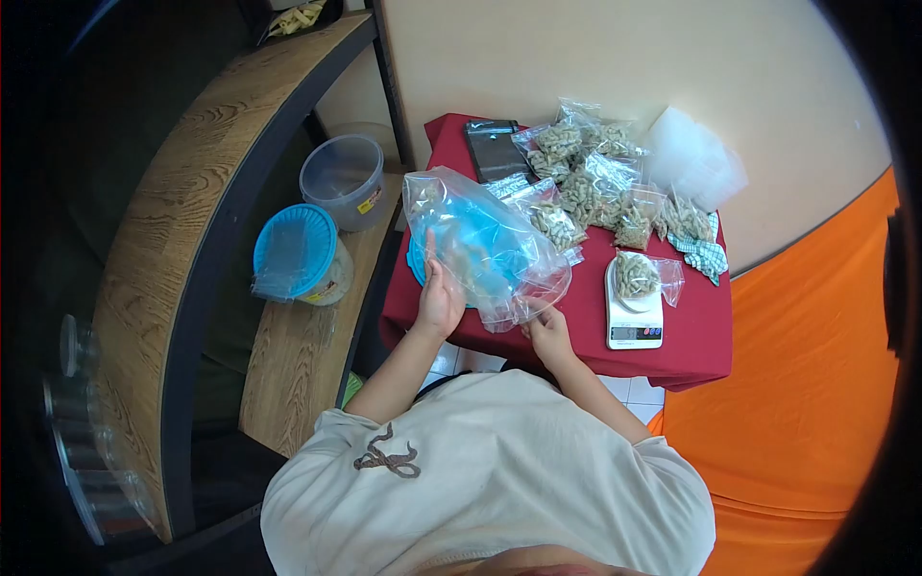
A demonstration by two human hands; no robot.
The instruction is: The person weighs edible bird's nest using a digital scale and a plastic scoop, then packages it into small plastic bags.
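A large clear plastic bag point(480, 245) lies over a blue basin point(416, 259) at the front left of the red-covered table. My left hand point(442, 300) is against the bag's left side, its fingers apart and partly behind the plastic. At the bag's lower right edge, my right hand point(545, 331) pinches the plastic near a clear round rim point(562, 288). To the right, a white digital scale point(636, 336) carries a small open bag of pale greenish pieces point(636, 276). Several filled clear bags point(600, 187) are heaped behind.
A black flat case point(492, 149), a stack of clear empty bags point(693, 158) and a checkered cloth point(706, 257) are on the red table point(701, 331). Wooden shelves point(279, 384) at left hold an empty tub point(343, 182) and a blue-lidded container point(298, 250). Orange fabric point(807, 384) hangs at right.
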